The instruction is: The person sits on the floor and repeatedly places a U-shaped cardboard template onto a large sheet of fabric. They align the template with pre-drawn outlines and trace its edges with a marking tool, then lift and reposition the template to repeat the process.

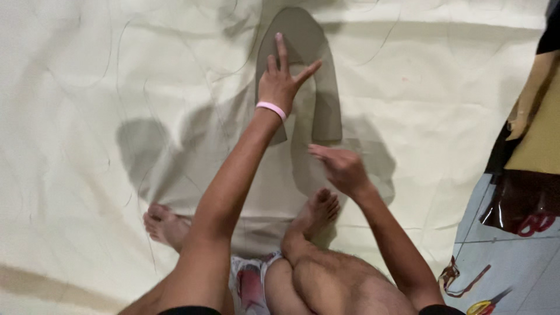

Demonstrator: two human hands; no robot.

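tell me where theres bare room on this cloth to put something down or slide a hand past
The cream cloth lies bare to the left of the grey horseshoe-shaped pattern, and again to its right, up to the tiled floor. It is crowded at the pattern, pressed by the left hand, with the right hand just below and both feet close.

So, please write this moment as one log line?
left hand: flat on template | right hand: blurred, above cloth | scissors: on floor
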